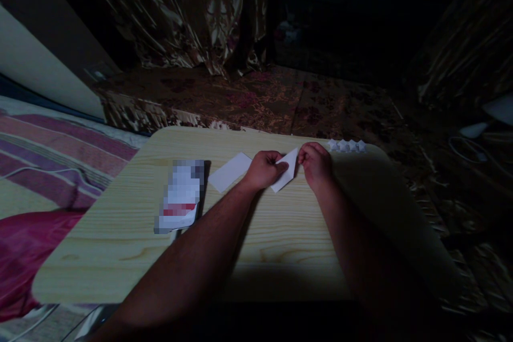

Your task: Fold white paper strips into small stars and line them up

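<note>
Between the thumb and fingers of my left hand [262, 170] is a piece of white paper [287, 175], tilted above the wooden table. My right hand [316, 164] is beside the paper's right edge, its fingers curled and pinched together. Whether those fingertips grip a thin strip or touch the paper's corner is too dark and small to tell. To the left of my left hand, a white paper stack or sheet [229, 172] lies flat on the tabletop. Beyond my right hand, several small folded white paper stars [347, 145] stand in a row near the far edge.
A phone-like device [180, 195], its screen blurred out, stands on the left of the wooden table [120, 224]. A striped bedspread [60, 149] and a pink cloth [36, 256] are at the left. Patterned curtains [208, 10] hang behind a cloth-covered ledge [240, 99].
</note>
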Demonstrator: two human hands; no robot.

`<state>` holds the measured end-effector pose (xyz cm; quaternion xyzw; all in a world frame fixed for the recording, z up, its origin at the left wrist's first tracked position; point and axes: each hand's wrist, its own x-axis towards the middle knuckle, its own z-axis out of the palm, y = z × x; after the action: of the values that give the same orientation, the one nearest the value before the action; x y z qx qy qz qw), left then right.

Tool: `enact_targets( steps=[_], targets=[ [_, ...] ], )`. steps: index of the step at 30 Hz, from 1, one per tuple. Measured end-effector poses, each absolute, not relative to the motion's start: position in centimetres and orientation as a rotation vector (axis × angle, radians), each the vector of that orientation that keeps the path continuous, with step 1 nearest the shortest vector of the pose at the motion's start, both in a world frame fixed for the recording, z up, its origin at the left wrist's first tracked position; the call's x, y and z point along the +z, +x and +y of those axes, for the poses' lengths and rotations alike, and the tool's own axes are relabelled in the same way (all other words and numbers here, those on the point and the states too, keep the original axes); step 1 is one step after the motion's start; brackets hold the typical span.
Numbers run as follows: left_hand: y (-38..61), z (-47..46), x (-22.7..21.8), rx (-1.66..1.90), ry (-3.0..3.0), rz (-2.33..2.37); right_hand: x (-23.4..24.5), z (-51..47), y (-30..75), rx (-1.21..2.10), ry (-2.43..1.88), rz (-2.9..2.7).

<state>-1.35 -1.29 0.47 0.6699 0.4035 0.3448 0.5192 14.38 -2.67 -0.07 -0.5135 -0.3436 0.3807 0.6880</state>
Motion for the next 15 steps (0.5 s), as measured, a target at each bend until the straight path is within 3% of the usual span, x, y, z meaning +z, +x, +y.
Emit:
enact_targets(
  steps=[15],
  targets=[
    [-1.1,-1.0,0.3,1.078,1.440,0.935,0.5,-4.0,13.3,0.877,-1.314,-1.139]
  ],
)
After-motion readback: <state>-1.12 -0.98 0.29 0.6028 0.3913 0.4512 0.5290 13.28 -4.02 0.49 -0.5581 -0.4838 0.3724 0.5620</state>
